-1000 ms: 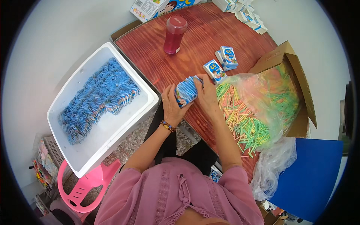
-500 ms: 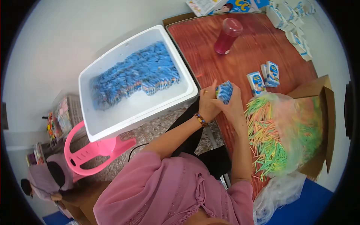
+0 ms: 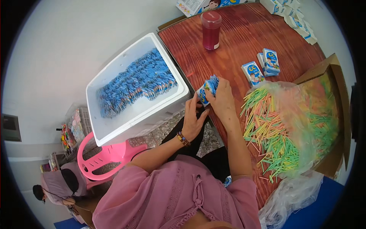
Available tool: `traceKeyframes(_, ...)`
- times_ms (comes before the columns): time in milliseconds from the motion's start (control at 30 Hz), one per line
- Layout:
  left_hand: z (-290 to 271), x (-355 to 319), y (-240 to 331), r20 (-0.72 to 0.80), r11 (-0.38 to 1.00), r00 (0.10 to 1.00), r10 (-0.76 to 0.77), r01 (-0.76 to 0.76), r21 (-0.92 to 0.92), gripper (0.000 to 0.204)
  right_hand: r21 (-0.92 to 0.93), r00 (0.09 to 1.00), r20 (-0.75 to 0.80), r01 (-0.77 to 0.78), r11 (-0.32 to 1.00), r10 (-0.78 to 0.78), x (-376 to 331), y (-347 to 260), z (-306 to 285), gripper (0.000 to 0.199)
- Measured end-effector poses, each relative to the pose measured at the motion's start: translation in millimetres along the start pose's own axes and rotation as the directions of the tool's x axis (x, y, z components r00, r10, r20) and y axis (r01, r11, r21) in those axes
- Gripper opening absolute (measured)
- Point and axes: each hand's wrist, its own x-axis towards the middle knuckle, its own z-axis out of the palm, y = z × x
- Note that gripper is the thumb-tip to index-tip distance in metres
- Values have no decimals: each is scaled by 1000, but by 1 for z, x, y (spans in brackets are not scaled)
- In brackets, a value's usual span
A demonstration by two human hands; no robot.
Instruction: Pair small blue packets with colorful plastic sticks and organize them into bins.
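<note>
A small stack of blue-and-white packets (image 3: 212,84) with crimped edges is tilted above the table's left edge, a printed face showing on its near side. My right hand (image 3: 224,100) is closed round the stack from the right, its thumb across the printed face. My left hand (image 3: 193,121) is at the stack's near left end, thumb and fingers spread apart, fingertips at its edge. Its palm is partly hidden. To the right on the table lie a small printed box (image 3: 252,73) and two stacked similar boxes (image 3: 270,61).
A white foam box (image 3: 141,129) holding rows of blue packets stands left. Coloured thin sticks (image 3: 263,126) spill from a plastic bag in a cardboard carton (image 3: 345,114) at right. Beyond are a red-lidded jar (image 3: 211,32) and white cartons (image 3: 301,26). A pink chair (image 3: 101,162) and another person (image 3: 65,183) are lower left.
Both hands have moved left with the stack, which has turned to show its printed face. My left hand has drawn back and its fingers have spread. The view has shifted slightly.
</note>
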Motion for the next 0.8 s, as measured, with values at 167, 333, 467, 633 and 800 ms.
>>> traceKeyframes(167, 0, 8, -2, 102, 978, 984, -147, 160, -130, 72, -111, 968, 180, -159, 981, 177, 2, -16, -16, 56)
traceKeyframes(333, 1, 14, 0, 252, 880, 937, -243, 323, -349, 72, 9, 982, 129, -141, 990, 138, 2, -6, -11, 56)
traceKeyframes(467, 5, 11, -7, 263, 840, 948, -178, 285, -461, 73, 90, 983, 63, -178, 980, 173, -1, -11, -11, 57)
traceKeyframes(633, -45, 24, 4, 102, 944, 994, 32, 4, -329, 74, 63, 991, 29, -130, 990, 129, 15, -61, 0, 60)
traceKeyframes(800, -175, 55, -44, 45, 973, 993, -112, 119, -198, 69, 216, 982, 179, 23, 976, -62, 69, -159, 85, 53)
